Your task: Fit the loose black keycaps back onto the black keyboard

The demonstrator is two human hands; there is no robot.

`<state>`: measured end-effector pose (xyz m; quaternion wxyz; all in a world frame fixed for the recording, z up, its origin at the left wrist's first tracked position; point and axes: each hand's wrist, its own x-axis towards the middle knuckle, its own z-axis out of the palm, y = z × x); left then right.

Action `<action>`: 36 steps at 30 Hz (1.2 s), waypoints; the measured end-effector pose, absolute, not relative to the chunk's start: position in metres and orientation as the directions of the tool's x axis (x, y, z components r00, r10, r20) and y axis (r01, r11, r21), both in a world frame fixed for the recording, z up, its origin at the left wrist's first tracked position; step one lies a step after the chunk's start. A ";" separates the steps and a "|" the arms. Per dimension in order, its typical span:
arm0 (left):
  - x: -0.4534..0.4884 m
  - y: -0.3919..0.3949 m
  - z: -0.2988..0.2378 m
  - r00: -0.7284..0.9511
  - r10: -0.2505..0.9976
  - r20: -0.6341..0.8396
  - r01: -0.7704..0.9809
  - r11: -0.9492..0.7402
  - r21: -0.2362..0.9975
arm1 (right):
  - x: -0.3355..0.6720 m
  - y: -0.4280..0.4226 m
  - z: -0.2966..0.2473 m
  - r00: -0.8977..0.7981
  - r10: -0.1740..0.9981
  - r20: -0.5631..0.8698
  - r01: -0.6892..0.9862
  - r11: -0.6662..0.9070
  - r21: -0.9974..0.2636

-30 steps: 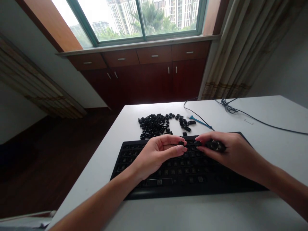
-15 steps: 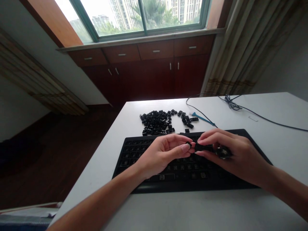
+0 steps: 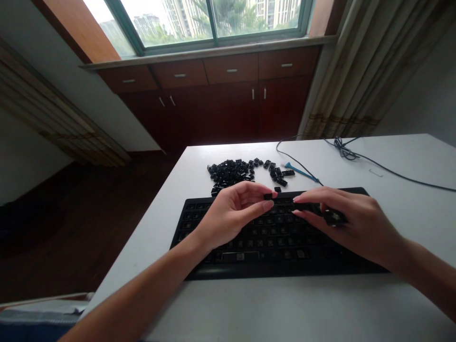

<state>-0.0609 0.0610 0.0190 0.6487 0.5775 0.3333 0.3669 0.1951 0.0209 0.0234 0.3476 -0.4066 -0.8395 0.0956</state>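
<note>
Filling the middle of the white worktop (image 3: 285, 308), a black keyboard (image 3: 274, 242) lies under both hands, with a heap of loose black keycaps (image 3: 230, 172) just beyond its top edge and a blue pry tool (image 3: 301, 172) and a dark cable (image 3: 384, 173) off to the right. The left hand (image 3: 231, 213) pinches a small black keycap (image 3: 268, 196) between thumb and forefinger, just above the keys. The right hand (image 3: 351, 223) curls closed around a slim black tool (image 3: 306, 207), whose tip stops just short of that keycap.
</note>
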 end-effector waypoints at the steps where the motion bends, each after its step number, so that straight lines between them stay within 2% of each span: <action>1: -0.062 0.062 0.019 0.494 0.869 0.012 -0.077 0.030 0.997 | 0.196 0.021 0.023 -0.431 0.752 0.499 0.618 0.649 -0.444; 5: -0.065 0.068 0.017 0.457 0.887 0.060 -0.016 -0.060 0.998 | 0.195 0.021 0.017 -0.472 0.719 0.510 0.577 0.689 -0.437; 8: -0.064 0.069 0.013 0.475 0.880 0.015 -0.004 -0.015 1.000 | 0.192 0.020 0.012 -0.536 0.666 0.519 0.541 0.742 -0.395; 11: -0.062 0.069 0.009 0.485 0.874 -0.008 0.014 0.001 1.000 | 0.190 0.020 0.009 -0.602 0.650 0.463 0.552 0.758 -0.347; 14: -0.062 0.068 0.008 0.501 0.865 -0.002 -0.030 0.020 0.999 | 0.192 0.021 0.010 -0.675 0.625 0.392 0.551 0.781 -0.295; 19: -0.065 0.072 0.009 0.502 0.864 -0.024 -0.082 0.076 0.994 | 0.201 0.023 0.015 -0.747 0.562 0.355 0.531 0.826 -0.189; 24: -0.066 0.073 0.009 0.501 0.865 -0.036 -0.105 0.102 0.989 | 0.206 0.025 0.017 -0.763 0.545 0.348 0.508 0.838 -0.199; 31: -0.066 0.073 0.006 0.511 0.860 -0.016 -0.113 0.086 0.990 | 0.196 0.021 0.013 -0.680 0.601 0.419 0.513 0.799 -0.315; 36: -0.066 0.073 0.006 0.515 0.857 -0.019 -0.102 0.084 0.991 | 0.189 0.018 0.008 -0.722 0.549 0.421 0.493 0.835 -0.244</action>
